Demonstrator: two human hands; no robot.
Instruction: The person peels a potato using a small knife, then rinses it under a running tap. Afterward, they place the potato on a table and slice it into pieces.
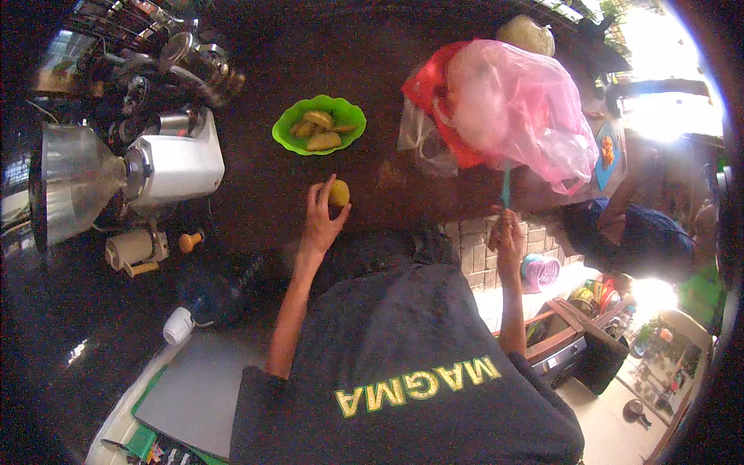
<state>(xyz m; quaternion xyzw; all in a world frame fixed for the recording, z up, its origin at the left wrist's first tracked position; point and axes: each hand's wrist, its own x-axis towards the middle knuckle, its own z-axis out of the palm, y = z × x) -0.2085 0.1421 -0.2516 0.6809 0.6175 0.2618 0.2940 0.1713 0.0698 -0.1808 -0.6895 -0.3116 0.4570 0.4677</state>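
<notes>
My left hand (323,216) has its thumb and fingers around a yellow, rounded fruit or vegetable piece (339,193) at the near edge of the dark wooden table (250,168). Just beyond it stands a green scalloped bowl (279,135) holding several pale yellow-brown pieces (324,141). My right hand (507,229), off to the right, is closed on the handle of a knife with a turquoise blade (505,187), which points away from me toward the plastic bags. The handle is mostly hidden by my fingers.
Pink and red plastic bags (511,104) fill the table's right part. A white coffee grinder (180,165) stands at the left, near a white mug (178,326). At the right, another person in dark clothes (633,238) is beside a blue board (608,165) with orange food on it.
</notes>
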